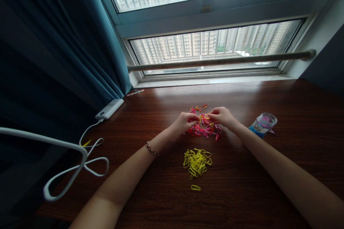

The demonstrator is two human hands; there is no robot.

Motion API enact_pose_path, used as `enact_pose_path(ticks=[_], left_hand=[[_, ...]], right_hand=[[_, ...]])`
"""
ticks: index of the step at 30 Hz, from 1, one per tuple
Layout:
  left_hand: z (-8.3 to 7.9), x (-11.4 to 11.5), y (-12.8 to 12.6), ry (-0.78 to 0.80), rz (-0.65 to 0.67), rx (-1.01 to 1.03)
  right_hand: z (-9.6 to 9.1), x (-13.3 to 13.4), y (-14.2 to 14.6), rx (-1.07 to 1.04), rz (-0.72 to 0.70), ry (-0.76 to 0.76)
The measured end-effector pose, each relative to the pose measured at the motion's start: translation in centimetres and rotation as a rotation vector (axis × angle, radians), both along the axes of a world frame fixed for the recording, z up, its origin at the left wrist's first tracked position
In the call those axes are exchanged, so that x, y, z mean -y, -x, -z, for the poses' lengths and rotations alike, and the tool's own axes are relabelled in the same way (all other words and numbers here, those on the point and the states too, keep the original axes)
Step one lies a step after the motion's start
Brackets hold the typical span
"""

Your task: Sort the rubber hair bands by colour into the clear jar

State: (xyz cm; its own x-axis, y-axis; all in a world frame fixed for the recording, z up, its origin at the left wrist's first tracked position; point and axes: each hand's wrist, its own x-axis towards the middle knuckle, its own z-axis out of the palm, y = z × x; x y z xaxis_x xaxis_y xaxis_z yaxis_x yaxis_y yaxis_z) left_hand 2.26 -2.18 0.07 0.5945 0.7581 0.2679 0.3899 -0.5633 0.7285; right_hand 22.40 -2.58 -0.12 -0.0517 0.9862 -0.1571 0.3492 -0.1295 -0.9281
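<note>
A loose pile of pink, red and some yellow rubber bands (205, 130) lies on the brown wooden table. From the left, my left hand (186, 121) reaches into it, thumb and fingers pinched together with a bit of yellow band at the tips. My right hand (222, 117) is at the pile's right side, fingers closed against the bands; what lies between them is too small to make out. Nearer to me is a separate heap of yellow rubber bands (197, 162), with one single yellow band (195, 188) in front of it.
An open clear jar (263, 123) with a blue label stands beyond my right forearm. At the left are a white power strip (110, 109) and a looping white cable (72, 146). A blue curtain (107, 50) and a barred window (215, 43) border the table.
</note>
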Motion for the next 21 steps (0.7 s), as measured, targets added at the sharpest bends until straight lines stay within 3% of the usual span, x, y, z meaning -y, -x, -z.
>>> enact_pose_path(ticks=[9, 11, 17, 21], left_hand=[[-0.9, 0.3, 0.0, 0.080, 0.030, 0.018], [-1.5, 0.6, 0.1, 0.197, 0.140, 0.016], [-2.4, 2.3, 0.1, 0.572, 0.656, -0.201], [-2.4, 2.7, 0.0, 0.650, 0.718, -0.297]], right_hand=[[-1.6, 0.9, 0.5, -0.189, -0.011, 0.065], [-1.9, 1.0, 0.5, -0.200, -0.019, 0.064], [-1.7, 0.9, 0.3, -0.171, -0.025, 0.033], [-1.5, 0.7, 0.1, -0.147, -0.025, 0.009]])
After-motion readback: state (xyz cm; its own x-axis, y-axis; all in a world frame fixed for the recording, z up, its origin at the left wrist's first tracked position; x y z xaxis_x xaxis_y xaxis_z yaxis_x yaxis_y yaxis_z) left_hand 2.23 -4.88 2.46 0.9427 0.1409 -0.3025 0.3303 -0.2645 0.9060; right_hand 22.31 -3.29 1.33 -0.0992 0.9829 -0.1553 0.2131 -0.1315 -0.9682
